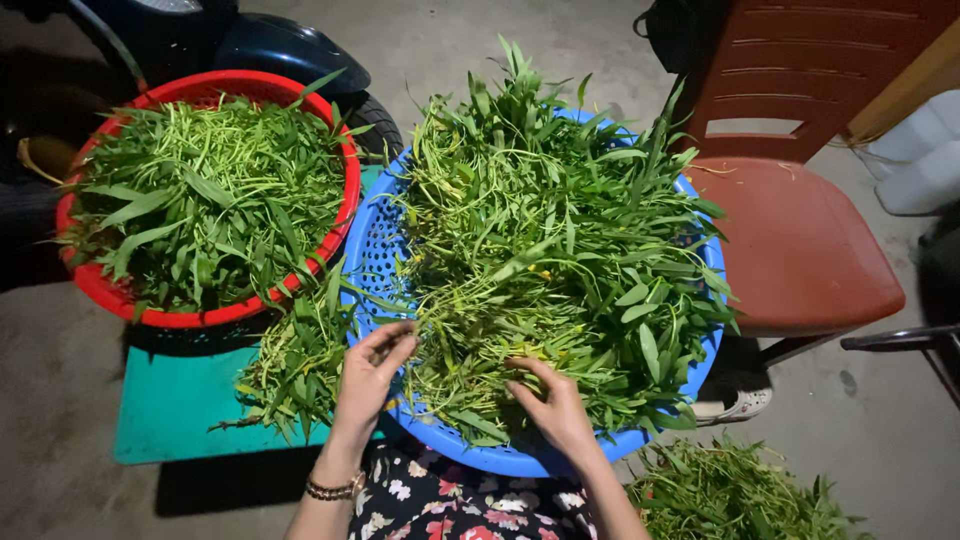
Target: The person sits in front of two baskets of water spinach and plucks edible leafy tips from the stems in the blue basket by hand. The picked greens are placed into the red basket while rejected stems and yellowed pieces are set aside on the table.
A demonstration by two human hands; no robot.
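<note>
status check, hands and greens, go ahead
Left hand and right hand both in leafy stems, grip unclear. Blue basket heaped. Red basket alongside, nothing blocking.

light comes from above and near your head: the greens in the blue basket (372, 250) read bright and sharp. brightness falls off toward the frame edges; top left corner is nearly black. the red basket (85, 275) casts a dark shadow on the floor (60, 400). mild wide-angle bending at the edges. no motion blur.
</note>
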